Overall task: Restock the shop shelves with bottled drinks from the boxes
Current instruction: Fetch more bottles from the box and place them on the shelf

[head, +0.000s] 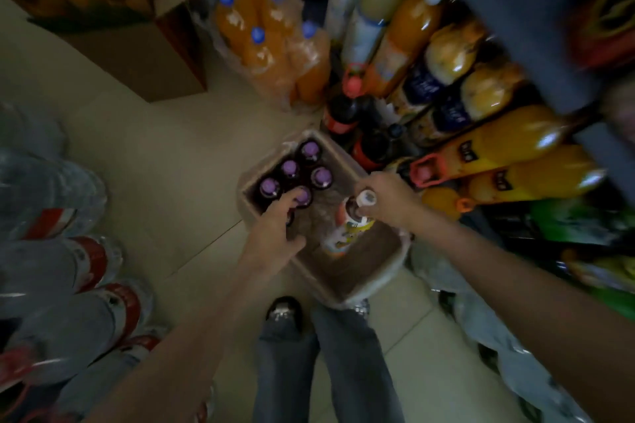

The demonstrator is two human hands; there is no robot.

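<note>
A low cardboard tray (pixel 371 271) lined with torn plastic wrap stands on the floor in front of my feet. Several dark bottles with purple caps (pixel 290 168) stand in its far left part. My left hand (pixel 278 227) reaches down onto them, its fingers curled over the nearest purple-capped bottle (pixel 304 197). My right hand (pixel 385 199) grips the neck of a bottle with a white cap and a colourful label (pixel 347 230), tilted and lifted above the tray's bare middle.
Shelves at the right hold big orange, yellow and cola bottles (pixel 488 154). A shrink-wrapped pack of orange drinks (pixel 275 45) and a cardboard box (pixel 137 55) stand on the floor beyond. Packs of water bottles (pixel 68 271) lie at the left. A plastic bag (pixel 498 336) lies at the right.
</note>
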